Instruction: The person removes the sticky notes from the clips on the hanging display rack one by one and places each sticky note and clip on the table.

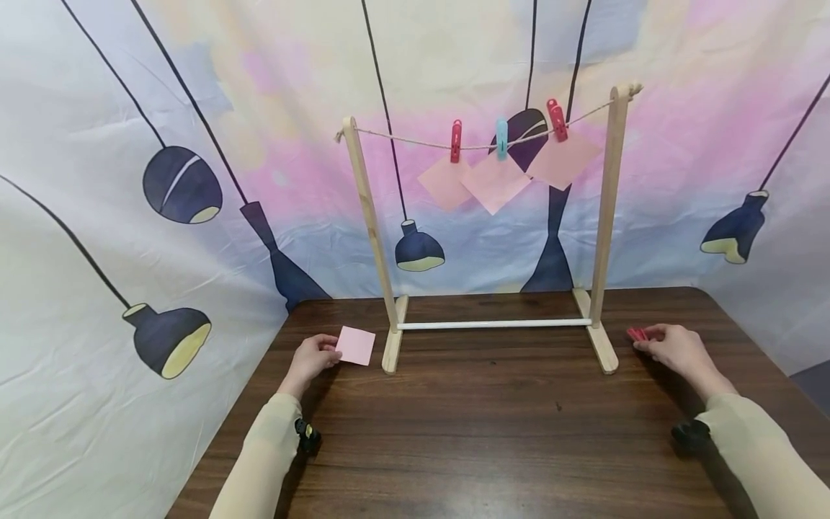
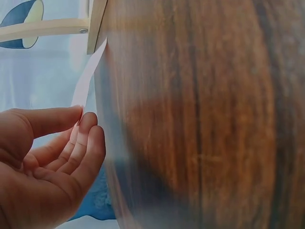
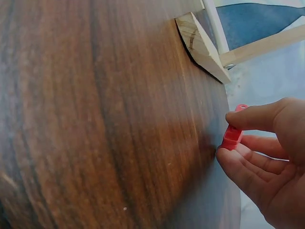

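Head view: the left hand (image 1: 313,360), left of the rack (image 1: 493,324), pinches a pink paper (image 1: 357,346) at one edge, likely avoiding creases; the right hand (image 1: 679,350), right of the rack, grips a red clip (image 1: 637,334).

Brown table (image 1: 467,432), wood-look top, dark streaked grain running side to side, far corners rounded. Pale sheen toward near side. Wooden stand (image 1: 609,202) upright toward far side, resting on two pale feet: left foot (image 1: 393,346), right foot (image 1: 599,342), well apart, rounded ends facing me. Couple of tiny dark marks (image 1: 559,407) on surface in front of stand. Soft shadows (image 1: 671,386) across both sides of tabletop.
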Tool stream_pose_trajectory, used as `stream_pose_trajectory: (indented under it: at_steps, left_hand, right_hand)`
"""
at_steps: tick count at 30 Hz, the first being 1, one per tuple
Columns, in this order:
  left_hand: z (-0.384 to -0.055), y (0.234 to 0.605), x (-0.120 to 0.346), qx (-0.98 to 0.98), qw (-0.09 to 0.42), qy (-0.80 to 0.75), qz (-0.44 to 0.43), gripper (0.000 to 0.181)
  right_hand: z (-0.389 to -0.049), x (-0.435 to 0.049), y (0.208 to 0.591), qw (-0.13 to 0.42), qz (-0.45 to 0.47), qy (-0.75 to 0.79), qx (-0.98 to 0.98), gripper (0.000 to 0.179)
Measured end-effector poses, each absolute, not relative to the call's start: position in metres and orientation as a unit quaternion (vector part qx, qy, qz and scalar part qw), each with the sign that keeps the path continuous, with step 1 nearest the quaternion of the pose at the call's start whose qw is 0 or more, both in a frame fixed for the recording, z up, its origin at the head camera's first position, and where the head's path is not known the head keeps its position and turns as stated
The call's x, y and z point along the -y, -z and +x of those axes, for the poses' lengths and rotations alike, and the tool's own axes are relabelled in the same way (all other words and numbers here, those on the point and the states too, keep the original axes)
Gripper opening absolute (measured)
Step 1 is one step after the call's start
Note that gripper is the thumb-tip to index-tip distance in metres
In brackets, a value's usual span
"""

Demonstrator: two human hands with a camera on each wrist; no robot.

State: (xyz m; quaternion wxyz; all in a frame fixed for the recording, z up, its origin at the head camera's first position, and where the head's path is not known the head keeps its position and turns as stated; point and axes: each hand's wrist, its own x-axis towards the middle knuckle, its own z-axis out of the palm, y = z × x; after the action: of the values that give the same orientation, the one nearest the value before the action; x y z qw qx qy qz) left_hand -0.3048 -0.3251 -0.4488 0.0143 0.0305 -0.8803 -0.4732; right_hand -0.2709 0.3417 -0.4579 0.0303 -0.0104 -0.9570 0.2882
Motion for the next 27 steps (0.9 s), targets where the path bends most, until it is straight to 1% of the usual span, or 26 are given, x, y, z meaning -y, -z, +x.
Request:
stream_pose_trajectory:
  at_steps: [4,15,27]
  left_hand:
    - [-0.3049,0.4504,0.3235,0.89,0.007,0.455,0.038,0.034]
    - [-0.304,0.4499,0.3199,0.909,-0.001,0.414,0.049,0.036]
    - [-0.3058,0.4497,0.3185,0.921,-0.012,0.387,0.05,0.038]
  right_hand:
    - [-0.2717,-0.3425,0.4607,0.019,-0.015,-0.298,0.954,0.057]
    - [-0.2732,-0.3455,0.4625,0.009,-0.016,-0.285,0.958,0.058]
    - [-0.2751,-0.3475,0.4684,0.013,-0.007,-0.273,0.962,0.064]
